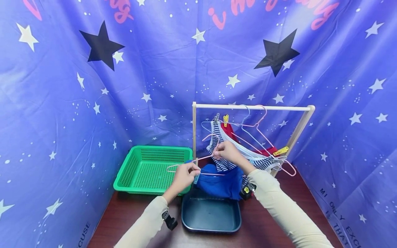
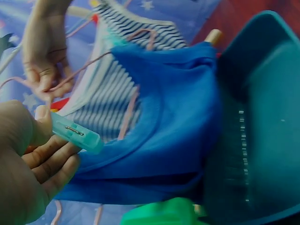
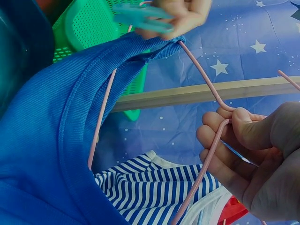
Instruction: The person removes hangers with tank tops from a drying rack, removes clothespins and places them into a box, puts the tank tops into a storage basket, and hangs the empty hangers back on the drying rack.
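Note:
My right hand (image 1: 227,153) pinches a pink wire hanger (image 3: 201,75) at the base of its hook, in front of the rack. A blue knit garment (image 1: 221,182) hangs from this hanger, low over the dark tray. Between the thumb and fingers of my left hand (image 1: 184,177) is a teal clothespin (image 2: 77,133), beside the garment's left end. In the right wrist view the clothespin is blurred, just above the blue fabric.
Behind my hands stands a wooden rack (image 1: 254,107) with hangers, a striped garment (image 1: 217,151) and a red garment (image 1: 227,130). Grey and yellow clothespins (image 1: 281,151) grip these. A green basket (image 1: 124,168) is at left; a dark tray (image 1: 211,230) sits in front.

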### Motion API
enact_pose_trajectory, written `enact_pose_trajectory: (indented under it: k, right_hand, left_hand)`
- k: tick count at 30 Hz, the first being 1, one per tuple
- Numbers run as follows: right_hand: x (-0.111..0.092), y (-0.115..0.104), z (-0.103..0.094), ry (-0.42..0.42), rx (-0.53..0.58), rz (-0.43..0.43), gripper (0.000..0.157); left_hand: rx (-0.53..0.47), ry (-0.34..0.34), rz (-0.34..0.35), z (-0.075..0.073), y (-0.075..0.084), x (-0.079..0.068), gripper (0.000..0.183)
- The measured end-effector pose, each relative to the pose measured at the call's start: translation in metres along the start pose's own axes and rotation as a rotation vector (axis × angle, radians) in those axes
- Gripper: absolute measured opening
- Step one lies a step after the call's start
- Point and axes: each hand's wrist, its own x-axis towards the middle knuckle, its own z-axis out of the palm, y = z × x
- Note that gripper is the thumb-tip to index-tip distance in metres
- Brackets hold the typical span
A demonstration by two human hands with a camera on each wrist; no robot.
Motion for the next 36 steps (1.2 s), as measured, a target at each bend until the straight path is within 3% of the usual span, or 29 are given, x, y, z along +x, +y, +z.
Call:
enact_pose_trajectory:
  k: [9, 19, 23, 30, 36]
  right_hand:
    - [-0.001, -0.001, -0.001, 0.004, -0.002, 0.036, 0.017]
    - [-0.002, -0.002, -0.002, 0.024, -0.015, 0.027, 0.017]
    - [-0.001, 0.000, -0.002, 0.024, -0.027, 0.013, 0.018]
    - [-0.003, -0.002, -0.002, 0.021, -0.044, -0.003, 0.022]
    - [-0.003, 0.001, -0.002, 0.032, -0.024, -0.044, 0.020]
  left_hand:
    - [0.199, -0.177, 0.107, 0.027, -0.009, -0.010, 0.005]
    - [0.392, -0.318, 0.220, 0.048, -0.012, -0.020, 0.006]
    - [0.522, -0.310, 0.355, 0.055, -0.015, -0.024, 0.006]
    - [0.788, -0.277, 0.654, 0.068, -0.026, -0.029, 0.017]
    - [0.882, -0.256, 0.798, 0.077, -0.033, -0.031, 0.018]
